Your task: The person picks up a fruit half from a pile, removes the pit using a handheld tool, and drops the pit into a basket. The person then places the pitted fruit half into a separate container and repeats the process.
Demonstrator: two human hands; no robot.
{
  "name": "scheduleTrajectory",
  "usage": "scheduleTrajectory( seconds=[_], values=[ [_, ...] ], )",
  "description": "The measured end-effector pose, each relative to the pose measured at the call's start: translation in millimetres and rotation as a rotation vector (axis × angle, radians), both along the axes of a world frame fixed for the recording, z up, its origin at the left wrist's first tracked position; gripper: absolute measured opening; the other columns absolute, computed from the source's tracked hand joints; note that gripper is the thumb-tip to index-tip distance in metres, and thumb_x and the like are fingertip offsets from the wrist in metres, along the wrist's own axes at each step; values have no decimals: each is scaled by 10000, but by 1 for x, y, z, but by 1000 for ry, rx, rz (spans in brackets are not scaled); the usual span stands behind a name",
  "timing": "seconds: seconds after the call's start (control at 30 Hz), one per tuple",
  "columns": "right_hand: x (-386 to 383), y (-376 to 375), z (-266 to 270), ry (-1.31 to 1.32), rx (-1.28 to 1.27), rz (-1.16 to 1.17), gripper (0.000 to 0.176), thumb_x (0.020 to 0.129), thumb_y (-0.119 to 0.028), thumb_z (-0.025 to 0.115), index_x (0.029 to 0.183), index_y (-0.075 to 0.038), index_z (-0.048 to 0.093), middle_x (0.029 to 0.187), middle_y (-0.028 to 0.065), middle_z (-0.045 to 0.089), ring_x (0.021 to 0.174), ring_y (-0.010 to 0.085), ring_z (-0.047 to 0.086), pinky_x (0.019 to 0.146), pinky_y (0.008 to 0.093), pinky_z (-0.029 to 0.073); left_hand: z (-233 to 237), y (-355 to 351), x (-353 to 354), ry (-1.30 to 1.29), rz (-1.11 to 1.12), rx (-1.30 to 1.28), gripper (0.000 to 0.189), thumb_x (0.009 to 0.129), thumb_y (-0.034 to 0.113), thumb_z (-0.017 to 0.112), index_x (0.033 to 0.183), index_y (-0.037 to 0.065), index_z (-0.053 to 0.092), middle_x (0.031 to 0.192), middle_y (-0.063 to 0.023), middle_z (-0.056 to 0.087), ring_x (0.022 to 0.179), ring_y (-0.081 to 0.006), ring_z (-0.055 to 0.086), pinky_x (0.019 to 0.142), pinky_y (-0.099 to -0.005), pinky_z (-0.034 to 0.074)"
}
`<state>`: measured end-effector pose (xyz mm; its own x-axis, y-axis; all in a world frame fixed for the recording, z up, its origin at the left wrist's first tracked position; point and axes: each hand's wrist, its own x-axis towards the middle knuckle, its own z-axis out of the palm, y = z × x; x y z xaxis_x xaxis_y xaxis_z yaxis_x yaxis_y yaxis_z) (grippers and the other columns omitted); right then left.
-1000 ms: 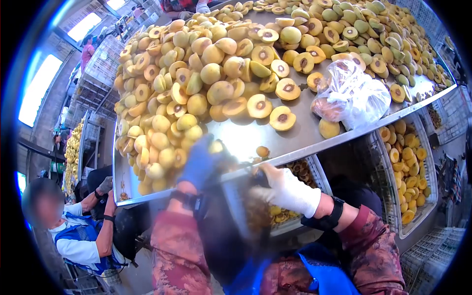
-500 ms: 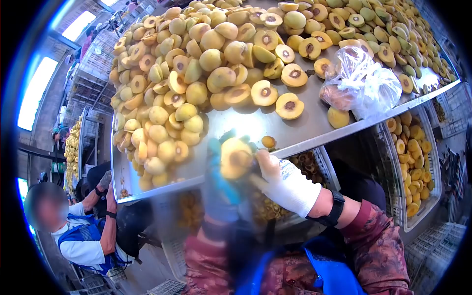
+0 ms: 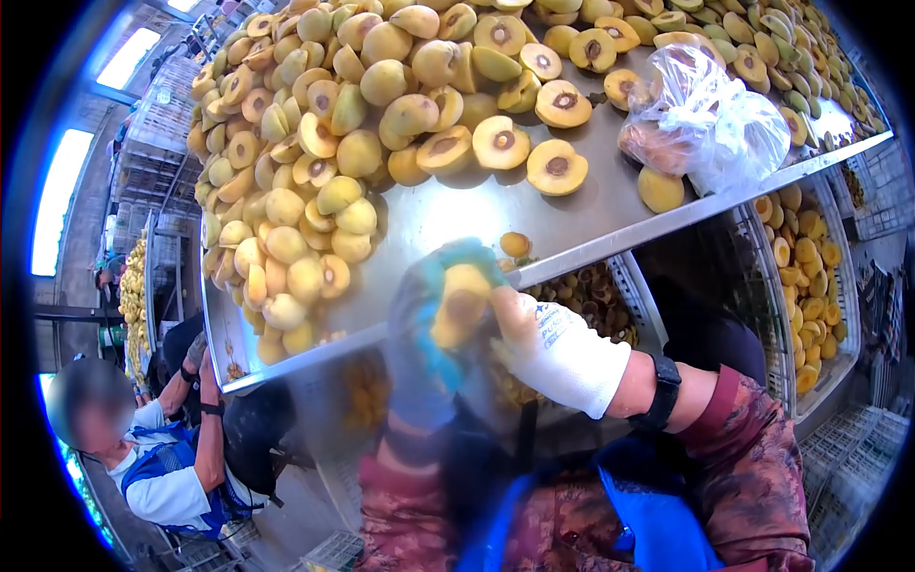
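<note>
In the head view, my left hand (image 3: 424, 319), in a teal and grey glove blurred by motion, is wrapped round a yellow peach half (image 3: 463, 303) at the table's front edge. My right hand (image 3: 558, 348), in a white glove with a dark wristband, is closed against the right side of that peach half. Its fingertips are partly hidden, and whether they grip a small tool I cannot make out. Just beyond the hands, a small piece of peach (image 3: 516, 245) lies on the metal table (image 3: 410, 229).
Piled peach halves (image 3: 381, 86), many with pits, cover the table's back and left. A clear plastic bag (image 3: 729, 124) lies at right. Below stand a crate of pitted halves (image 3: 810, 286) and a crate of dark pits (image 3: 596, 296). A co-worker (image 3: 181, 458) sits at left.
The view has shifted slightly, so the table and pile appear higher and further left. The peach half has turned in my left hand, whose fingers now cover more of it.
</note>
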<state>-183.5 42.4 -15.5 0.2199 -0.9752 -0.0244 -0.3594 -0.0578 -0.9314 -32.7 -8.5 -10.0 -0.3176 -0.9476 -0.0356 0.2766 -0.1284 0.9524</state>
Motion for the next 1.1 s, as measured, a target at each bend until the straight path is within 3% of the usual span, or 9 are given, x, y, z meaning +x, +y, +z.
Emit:
scheduleTrajectory(
  seconds=[0.27, 0.37, 0.5, 0.6, 0.73, 0.87, 1.0, 1.07, 1.1],
  values=[
    [-4, 7, 12, 56, 172, 117, 252, 916, -193, 548, 1029, 26, 496, 799, 271, 624, 743, 452, 617, 642, 493, 490, 23, -7, 8, -181, -197, 46, 420, 950, 267, 488, 1184, -65, 597, 1111, -153, 665, 1002, -209, 632, 885, -313, 502],
    [-7, 4, 10, -112, 347, 191, 359, 860, -156, 626, 1136, 9, 468, 584, 105, 571, 515, 243, 609, 513, 347, 490, 25, -6, 6, -187, -179, 82, 419, 934, 265, 528, 1176, -70, 599, 1106, -159, 666, 986, -212, 638, 875, -313, 511],
    [-19, -5, 12, -911, 859, 553, 142, 893, -173, 593, 852, -85, 490, 553, -37, 455, 434, 59, 415, 409, 216, 325, 20, -4, 5, -42, -201, 181, 513, 932, 392, 557, 1156, -67, 601, 1080, -194, 665, 976, -269, 652, 861, -389, 539],
    [-21, -1, 15, -1180, 1013, 562, 143, 897, -179, 583, 822, -104, 486, 549, -47, 446, 439, 54, 415, 405, 210, 317, 12, -2, -2, 72, -185, 123, 603, 953, 491, 522, 1208, -53, 567, 1087, -202, 659, 962, -311, 660, 844, -442, 562],
    [-3, 9, -4, -119, -136, 264, 96, 882, -147, 563, 846, -64, 530, 579, 90, 559, 491, 269, 586, 450, 382, 442, 5, -6, -7, 136, 107, 182, 602, 981, 477, 468, 1276, -47, 509, 1133, -189, 639, 991, -307, 642, 866, -431, 552],
    [-21, 4, 4, 486, -146, 421, 130, 848, -108, 585, 961, -57, 547, 798, 153, 622, 795, 333, 663, 619, 445, 509, 21, -1, 8, 69, 240, 42, 580, 956, 455, 490, 1217, -60, 549, 1105, -155, 636, 992, -254, 621, 899, -366, 521],
    [-31, 10, -30, 939, -33, 487, 150, 852, -105, 556, 1001, -94, 575, 836, 77, 626, 752, 263, 666, 599, 396, 506, 40, 15, 80, -276, 402, -57, 481, 934, 353, 569, 1207, -43, 583, 1112, -174, 639, 1012, -291, 618, 910, -378, 500],
    [-34, 14, -22, 902, -106, 471, 166, 848, -97, 559, 1012, -92, 576, 840, 81, 630, 758, 258, 671, 611, 393, 512, 36, 17, 136, -749, 407, -103, 434, 917, 290, 630, 1208, -31, 598, 1116, -187, 641, 1023, -315, 615, 916, -387, 488],
    [-36, 16, -17, 883, -140, 463, 173, 846, -93, 560, 1018, -91, 577, 842, 83, 632, 762, 256, 673, 617, 391, 515, 58, 16, 148, -1680, 171, -370, 530, 885, 307, 682, 1285, -16, 553, 1152, -217, 625, 1069, -312, 616, 922, -393, 482]
  ],
)
